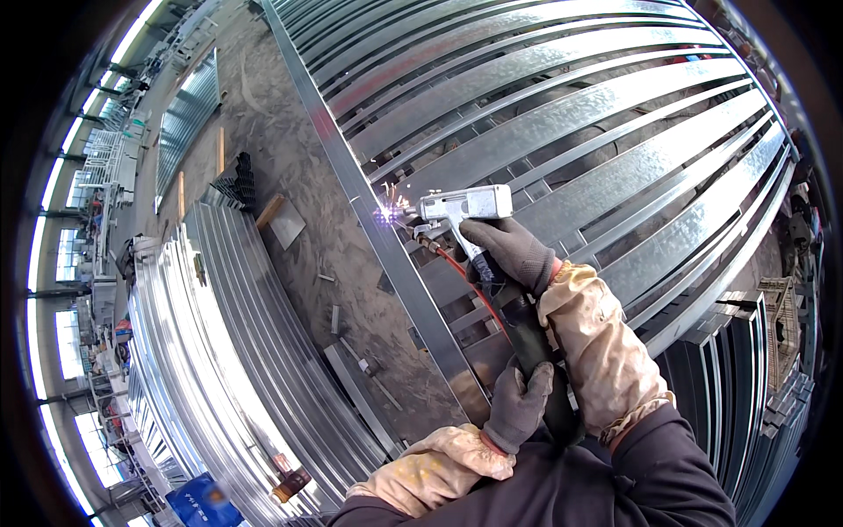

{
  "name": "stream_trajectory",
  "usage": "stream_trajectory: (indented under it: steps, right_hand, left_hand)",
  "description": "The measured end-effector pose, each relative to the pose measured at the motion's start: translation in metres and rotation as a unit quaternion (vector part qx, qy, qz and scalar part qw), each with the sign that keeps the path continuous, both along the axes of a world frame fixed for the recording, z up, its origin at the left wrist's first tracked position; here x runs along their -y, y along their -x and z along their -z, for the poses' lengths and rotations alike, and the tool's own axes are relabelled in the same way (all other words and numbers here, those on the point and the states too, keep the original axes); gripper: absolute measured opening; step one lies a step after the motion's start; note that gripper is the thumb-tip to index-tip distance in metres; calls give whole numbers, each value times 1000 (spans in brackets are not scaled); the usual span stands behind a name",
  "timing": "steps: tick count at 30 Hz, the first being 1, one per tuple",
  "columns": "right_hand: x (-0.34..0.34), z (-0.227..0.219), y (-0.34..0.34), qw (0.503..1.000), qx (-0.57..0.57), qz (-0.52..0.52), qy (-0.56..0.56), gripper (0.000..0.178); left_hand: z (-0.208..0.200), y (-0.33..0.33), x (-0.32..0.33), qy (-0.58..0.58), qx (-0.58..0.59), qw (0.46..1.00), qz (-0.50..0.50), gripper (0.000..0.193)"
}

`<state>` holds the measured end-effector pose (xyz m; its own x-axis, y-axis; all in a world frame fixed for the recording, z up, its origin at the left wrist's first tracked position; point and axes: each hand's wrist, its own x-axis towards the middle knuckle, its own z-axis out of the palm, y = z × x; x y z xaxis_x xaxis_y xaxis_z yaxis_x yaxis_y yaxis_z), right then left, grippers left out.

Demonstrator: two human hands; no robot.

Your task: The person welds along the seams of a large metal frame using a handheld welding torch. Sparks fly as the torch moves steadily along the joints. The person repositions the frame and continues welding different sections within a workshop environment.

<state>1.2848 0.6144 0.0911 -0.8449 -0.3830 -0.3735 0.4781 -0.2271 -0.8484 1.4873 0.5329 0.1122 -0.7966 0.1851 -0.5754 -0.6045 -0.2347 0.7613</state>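
A silver pistol-shaped welding gun (465, 204) is in my right hand (512, 252), gloved in grey, with the fingers wrapped round its grip. Its nozzle meets the edge bar (357, 195) of a galvanized steel frame, where a bright violet-white arc (386, 213) throws orange sparks. Lower down, my left hand (518, 406), also gloved in grey, closes round the thick black cable sleeve (529, 338) behind the grip. A thin red hose (474, 290) runs along the gun toward its nozzle. Tan protective sleeves cover both my forearms.
Slatted steel bars (562, 149) of the frame stretch away to the right. Left of it, a stack of long ribbed metal profiles (255, 307) lies on the dusty floor (307, 158), with offcuts nearby. A wire crate (776, 329) and dark profiles (733, 378) stand at the right.
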Motion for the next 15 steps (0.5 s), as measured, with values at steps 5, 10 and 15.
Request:
stream_trajectory:
  steps: [5, 10, 15]
  right_hand:
    - [-2, -4, -6, 1000, 9, 2, 24, 47]
    - [-4, -6, -9, 1000, 8, 1, 25, 45]
    - [-4, -6, -11, 1000, -1, 4, 23, 44]
  left_hand:
    - [3, -5, -4, -19, 2, 1000, -11, 7]
    - [5, -10, -5, -24, 20, 999, -11, 7]
    - [1, -10, -6, -18, 11, 1000, -14, 9]
